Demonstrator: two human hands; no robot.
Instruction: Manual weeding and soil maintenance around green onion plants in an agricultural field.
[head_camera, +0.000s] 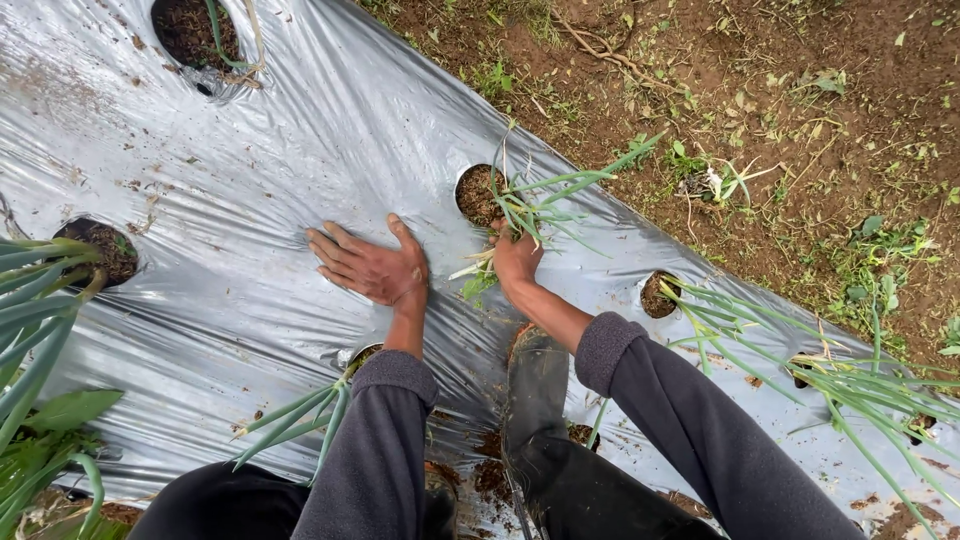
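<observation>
My left hand (368, 265) lies flat on the silver plastic mulch sheet (250, 180), fingers spread, holding nothing. My right hand (515, 258) is closed around the base of a green onion seedling (545, 205), right at the edge of a round soil-filled hole (478, 195) in the sheet. The seedling's thin leaves fan up and to the right. Both arms wear dark grey sleeves.
Other planting holes (105, 245) dot the sheet, some with onion seedlings (820, 375) in them. A muddy rubber boot (535, 400) stands on the sheet below my hands. Bare soil with weeds (800, 120) borders the sheet at the right. Long green leaves (35, 330) hang at the left.
</observation>
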